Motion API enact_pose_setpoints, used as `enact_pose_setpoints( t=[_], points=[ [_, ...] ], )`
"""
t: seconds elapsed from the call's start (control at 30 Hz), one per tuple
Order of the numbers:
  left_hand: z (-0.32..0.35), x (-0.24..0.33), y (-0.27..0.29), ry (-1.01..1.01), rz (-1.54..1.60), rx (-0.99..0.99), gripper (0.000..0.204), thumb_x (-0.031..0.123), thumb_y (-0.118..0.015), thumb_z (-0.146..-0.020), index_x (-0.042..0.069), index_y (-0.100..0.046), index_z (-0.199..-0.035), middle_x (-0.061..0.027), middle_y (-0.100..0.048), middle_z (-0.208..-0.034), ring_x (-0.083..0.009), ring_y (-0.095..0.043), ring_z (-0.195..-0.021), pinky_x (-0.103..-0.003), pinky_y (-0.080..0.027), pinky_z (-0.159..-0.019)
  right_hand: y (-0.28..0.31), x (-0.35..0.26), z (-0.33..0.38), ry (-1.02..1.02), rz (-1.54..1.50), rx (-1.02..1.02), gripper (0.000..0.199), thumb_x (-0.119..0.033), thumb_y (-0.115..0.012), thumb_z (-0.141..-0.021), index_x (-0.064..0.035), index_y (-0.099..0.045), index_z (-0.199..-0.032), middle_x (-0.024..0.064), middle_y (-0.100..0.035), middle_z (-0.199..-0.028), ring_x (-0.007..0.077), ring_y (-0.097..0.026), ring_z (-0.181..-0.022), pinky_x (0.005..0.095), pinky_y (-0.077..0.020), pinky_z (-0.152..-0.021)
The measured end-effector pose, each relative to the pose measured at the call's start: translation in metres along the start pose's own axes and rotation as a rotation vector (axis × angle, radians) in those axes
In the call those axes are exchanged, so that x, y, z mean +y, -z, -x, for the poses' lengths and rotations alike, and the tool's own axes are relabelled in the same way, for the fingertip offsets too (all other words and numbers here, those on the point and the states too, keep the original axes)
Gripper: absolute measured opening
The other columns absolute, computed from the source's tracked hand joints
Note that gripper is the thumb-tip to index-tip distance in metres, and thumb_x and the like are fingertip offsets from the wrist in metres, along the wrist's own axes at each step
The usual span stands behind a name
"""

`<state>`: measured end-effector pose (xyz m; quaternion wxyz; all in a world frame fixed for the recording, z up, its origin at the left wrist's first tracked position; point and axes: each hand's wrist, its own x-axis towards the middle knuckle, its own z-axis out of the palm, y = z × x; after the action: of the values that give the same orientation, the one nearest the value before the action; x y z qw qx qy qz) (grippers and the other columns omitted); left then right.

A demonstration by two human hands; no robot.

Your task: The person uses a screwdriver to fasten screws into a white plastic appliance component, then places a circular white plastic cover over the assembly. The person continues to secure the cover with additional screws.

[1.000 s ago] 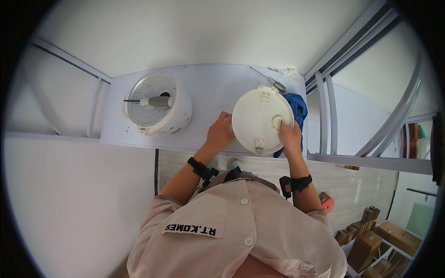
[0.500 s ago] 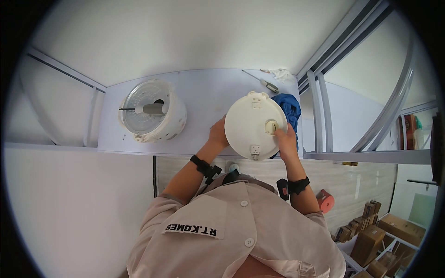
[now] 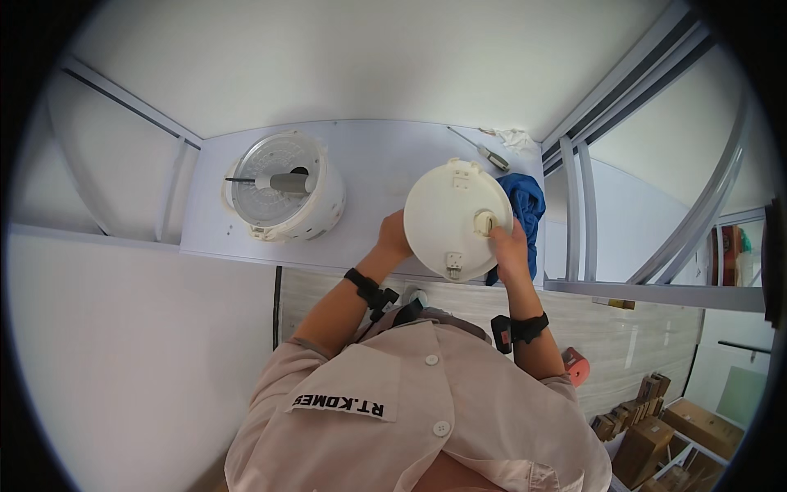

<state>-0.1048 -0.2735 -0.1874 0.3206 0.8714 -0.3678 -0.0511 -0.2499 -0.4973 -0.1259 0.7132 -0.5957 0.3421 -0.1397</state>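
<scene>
Currently I have the right hand (image 3: pixel 510 252) gripping the round white lid (image 3: pixel 443 213) at its right edge, thumb by the round fitting (image 3: pixel 485 223); left hand (image 3: pixel 394 236) is at the lid's left edge, fingers hidden behind, can't tell its grip. Lid is over the table's (image 3: pixel 373 180) front right part, beside the blue cloth (image 3: pixel 526 205). White cooker (image 3: pixel 326 205) at left, gray-handled screwdriver (image 3: pixel 288 183) across its top; second screwdriver (image 3: pixel 493 158) lies behind the lid.

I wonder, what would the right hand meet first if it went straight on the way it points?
Probably the round knob on the white lid; the right hand appears to touch it, though depth is unclear.
</scene>
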Motion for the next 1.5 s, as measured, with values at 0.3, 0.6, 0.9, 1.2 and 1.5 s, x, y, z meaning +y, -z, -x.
enact_pose_setpoints(
  t=[0.3, 0.6, 0.9, 1.2, 1.5],
  points=[
    [0.033, 0.003, 0.079, 0.259, -0.046, 0.14, 0.054, 0.033, -0.085, -0.087, 0.008, -0.068, -0.131, -0.0137, -0.075, -0.126, -0.0381, -0.073, -0.111, -0.048, -0.059, -0.093, -0.002, 0.008, -0.015, 0.055, 0.062, -0.023, 0.049, -0.01, -0.065, -0.093, 0.0042, -0.06, -0.139, 0.0151, -0.073, -0.124, 0.0219, -0.07, -0.108, 0.0353, -0.0557, -0.096],
    [0.062, -0.03, 0.08, 0.453, -0.124, 0.212, 0.054, 0.029, -0.081, -0.088, 0.008, -0.065, -0.135, -0.0171, -0.072, -0.129, -0.0401, -0.071, -0.115, -0.05, -0.059, -0.095, -0.036, 0.027, -0.024, 0.033, 0.225, -0.038, 0.046, -0.012, -0.066, -0.095, 0.0044, -0.062, -0.137, 0.0162, -0.074, -0.122, 0.0235, -0.072, -0.106, 0.0355, -0.0565, -0.094],
    [0.063, -0.027, 0.076, 0.372, -0.181, 0.236, 0.054, 0.023, -0.077, -0.09, 0.011, -0.064, -0.142, -0.0094, -0.067, -0.141, -0.0368, -0.071, -0.118, -0.048, -0.06, -0.096, -0.028, 0.047, -0.041, 0.019, 0.293, -0.022, 0.047, -0.012, -0.065, -0.094, 0.0048, -0.063, -0.138, 0.019, -0.075, -0.124, 0.0263, -0.073, -0.111, 0.0377, -0.0562, -0.098],
    [0.049, -0.006, 0.072, 0.278, -0.094, 0.05, 0.041, 0.02, -0.077, -0.092, 0.013, -0.072, -0.132, -0.0053, -0.068, -0.132, -0.0313, -0.073, -0.105, -0.045, -0.06, -0.087, -0.02, 0.052, -0.04, 0.062, 0.305, 0.03, 0.046, -0.013, -0.066, -0.093, 0.0052, -0.065, -0.135, 0.0197, -0.077, -0.12, 0.0275, -0.075, -0.105, 0.0384, -0.0585, -0.094],
    [0.037, 0.0, 0.057, 0.289, -0.15, -0.02, 0.017, 0.018, -0.072, -0.096, 0.011, -0.078, -0.11, -0.0082, -0.068, -0.115, -0.0345, -0.072, -0.098, -0.048, -0.06, -0.081, -0.008, 0.057, -0.044, -0.029, 0.236, -0.064, 0.054, -0.015, -0.071, -0.094, 0.0045, -0.057, -0.142, 0.0189, -0.072, -0.126, 0.0266, -0.071, -0.114, 0.0379, -0.0553, -0.101]
  ],
)
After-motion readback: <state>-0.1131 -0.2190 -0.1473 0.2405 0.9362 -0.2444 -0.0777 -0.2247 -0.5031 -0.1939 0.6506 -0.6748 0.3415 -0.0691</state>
